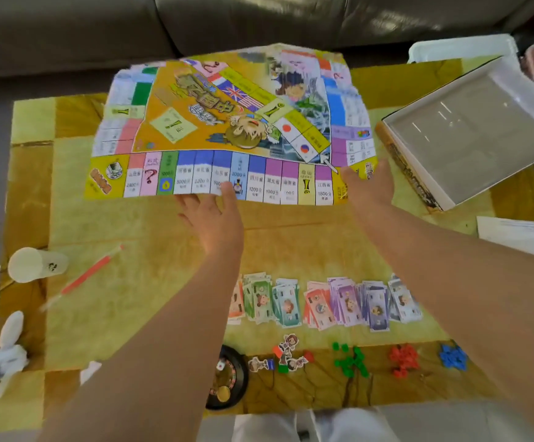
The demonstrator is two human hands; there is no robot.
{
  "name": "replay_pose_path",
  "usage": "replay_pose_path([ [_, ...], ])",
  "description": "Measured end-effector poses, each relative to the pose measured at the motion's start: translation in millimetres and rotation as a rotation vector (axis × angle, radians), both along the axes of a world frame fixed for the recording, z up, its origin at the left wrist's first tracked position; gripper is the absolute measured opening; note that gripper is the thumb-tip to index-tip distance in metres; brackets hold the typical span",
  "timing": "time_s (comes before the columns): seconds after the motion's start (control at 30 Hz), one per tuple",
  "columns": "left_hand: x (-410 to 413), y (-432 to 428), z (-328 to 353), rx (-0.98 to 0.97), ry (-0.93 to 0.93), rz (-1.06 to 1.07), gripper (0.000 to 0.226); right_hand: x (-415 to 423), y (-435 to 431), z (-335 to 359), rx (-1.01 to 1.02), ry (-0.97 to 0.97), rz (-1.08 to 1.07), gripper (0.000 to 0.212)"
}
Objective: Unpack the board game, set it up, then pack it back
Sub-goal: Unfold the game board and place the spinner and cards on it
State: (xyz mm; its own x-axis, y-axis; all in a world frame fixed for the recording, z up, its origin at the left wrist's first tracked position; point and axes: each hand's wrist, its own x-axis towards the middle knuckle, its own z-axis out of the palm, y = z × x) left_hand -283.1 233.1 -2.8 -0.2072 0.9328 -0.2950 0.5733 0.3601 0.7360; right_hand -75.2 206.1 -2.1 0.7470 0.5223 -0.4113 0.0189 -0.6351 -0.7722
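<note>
Left hand [210, 218]: the thumb lay on top of the board [195, 122] and the fingers [186, 208] ran under its near edge, pinching the sheet near the middle of that edge. Right hand [369, 189]: it sat at the board's near right corner with the thumb on top. The fingers were hidden, so a pinch was judged likely.

The board was a thin, creased sheet over the far half of the desk [151, 237]. Its near edge was lifted, its middle was buckled along the folds, and its far edge reached the desk's far edge.

Hazards, as judged:

1. Tearing. Both grips were on one edge, so uneven pull could split the sheet at a crease.
2. Overhang. Pushing the board further away would send its far edge off the desk.
3. Collision. The box [469, 135] sat tilted at the far right corner, just beside the board. A sideways shift could knock it off.
4. Scatter. Both forearms crossed above the notes [323, 301], the pawns [286, 355] and the spinner [227, 381] by the near edge. Lowering the arms, or dragging the board back, would sweep them. The green [350, 362], red [402, 360] and blue [454, 357] houses lay loose there and would roll.
5. Left edge. A cup [34, 264] lay on its side near a pen [87, 275]. Both could roll if the desk were jolted.
</note>
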Motion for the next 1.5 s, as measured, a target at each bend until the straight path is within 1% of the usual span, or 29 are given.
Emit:
replay_pose_path([
  [0.03, 0.7, -4.8, 0.4, -0.107, -0.089, 0.075, 0.05, 1.0, -3.7, -5.1, -0.062, 0.008, 0.005, 0.036],
  [0.1, 4.5, -9.9, 3.2, -0.316, -0.253, 0.301, 0.056, 2.8, -11.0, -14.1, -0.137, 0.036, 0.012, 0.035],
  [0.13, 4.5, -11.6, 0.9, -0.396, -0.303, 0.405, 0.054, 3.2, -14.2, -21.2, -0.161, 0.04, 0.015, 0.034],
  [0.17, 3.7, -11.6, 0.6, -0.434, -0.365, 0.488, 0.045, 4.2, -17.0, -25.2, -0.178, 0.041, 0.017, 0.035],
  [0.2, 1.7, -11.4, -4.6, -0.432, -0.422, 0.549, 0.031, 4.7, -19.9, -28.2, -0.191, 0.041, 0.02, 0.036],
  [0.23, -1.1, -11.3, -10.7, -0.424, -0.445, 0.599, 0.019, 5.6, -21.9, -33.2, -0.209, 0.04, 0.02, 0.038],
  [0.27, -3.5, -11.8, -16.2, -0.413, -0.435, 0.628, 0.019, 6.1, -24.1, -37.5, -0.227, 0.035, 0.02, 0.041],
  [0.33, -8.8, -12.2, -25.7, -0.445, -0.422, 0.644, 0.029, 7.3, -25.6, -44.2, -0.254, 0.036, 0.014, 0.043],
  [0.43, -10.7, -13.5, -34.4, -0.55, -0.427, 0.68, 0.026, 7.6, -22.3, -49.2, -0.231, 0.079, -0.061, 0.046],
  [0.47, -10.4, -14.5, -36.0, -0.577, -0.436, 0.691, 0.025, 7.6, -19.9, -50.2, -0.236, 0.063, -0.075, 0.051],
  [0.5, -10.1, -15.1, -38.0, -0.595, -0.437, 0.692, 0.024, 8.8, -17.4, -51.3, -0.275, -0.006, -0.055, 0.057],
  [0.6, -10.0, -19.1, -47.3, -0.635, -0.456, 0.679, 0.023, 10.1, -12.2, -53.1, -0.45, -0.337, 0.161, 0.076],
  [0.63, -10.2, -20.0, -49.8, -0.647, -0.45, 0.676, 0.022, 9.0, -11.2, -54.0, -0.458, -0.386, 0.239, 0.077],
  [0.77, -13.1, -21.7, -61.1, -0.68, -0.409, 0.653, 0.017, -6.0, -8.3, -64.9, -0.472, -0.457, 0.637, 0.06],
  [0.83, -16.4, -23.2, -65.2, -0.688, -0.402, 0.627, 0.02, -16.8, -7.3, -72.1, -0.511, -0.443, 0.79, 0.055],
  [0.9, -22.9, -25.0, -70.9, -0.699, -0.383, 0.599, 0.023, -28.3, -7.6, -80.8, -0.607, -0.391, 0.88, 0.054],
  [1.0, -33.1, -26.1, -81.2, -0.773, -0.387, 0.542, 0.024, -37.9, -9.5, -88.6, -0.767, -0.361, 0.948, 0.054],
  [1.1, -40.4, -26.9, -86.1, -0.906, -0.395, 0.456, 0.02, -39.5, -9.7, -92.4, -0.851, -0.348, 0.978, 0.054],
  [1.17, -46.6, -24.9, -87.6, -0.991, -0.317, 0.374, 0.015, -39.9, -7.7, -94.6, -0.923, -0.316, 0.973, 0.052],
  [1.23, -52.9, -19.7, -89.9, -1.039, -0.155, 0.206, 0.02, -40.1, -5.1, -99.8, -0.98, -0.243, 0.968, 0.047],
  [1.27, -55.5, -16.0, -91.7, -1.01, -0.06, 0.103, 0.021, -39.4, -4.0, -105.2, -0.991, -0.193, 0.95, 0.045],
  [1.3, -58.3, -8.9, -93.7, -0.939, 0.048, -0.005, 0.021, -41.1, -0.4, -110.5, -0.97, -0.136, 0.911, 0.046],
  [1.37, -59.1, 1.0, -94.2, -0.704, 0.285, -0.194, 0.019, -45.2, 4.3, -118.9, -0.827, -0.075, 0.842, 0.05],
  [1.4, -60.0, 8.7, -93.2, -0.585, 0.373, -0.264, 0.021, -50.9, 9.2, -121.8, -0.725, -0.086, 0.815, 0.05],
  [1.47, -60.9, 19.9, -95.0, -0.407, 0.456, -0.399, 0.039, -62.3, 18.2, -121.6, -0.556, -0.131, 0.803, 0.055],
  [1.5, -62.7, 27.1, -97.5, -0.378, 0.488, -0.5, 0.051, -68.8, 24.0, -121.2, -0.522, -0.135, 0.818, 0.059],
])
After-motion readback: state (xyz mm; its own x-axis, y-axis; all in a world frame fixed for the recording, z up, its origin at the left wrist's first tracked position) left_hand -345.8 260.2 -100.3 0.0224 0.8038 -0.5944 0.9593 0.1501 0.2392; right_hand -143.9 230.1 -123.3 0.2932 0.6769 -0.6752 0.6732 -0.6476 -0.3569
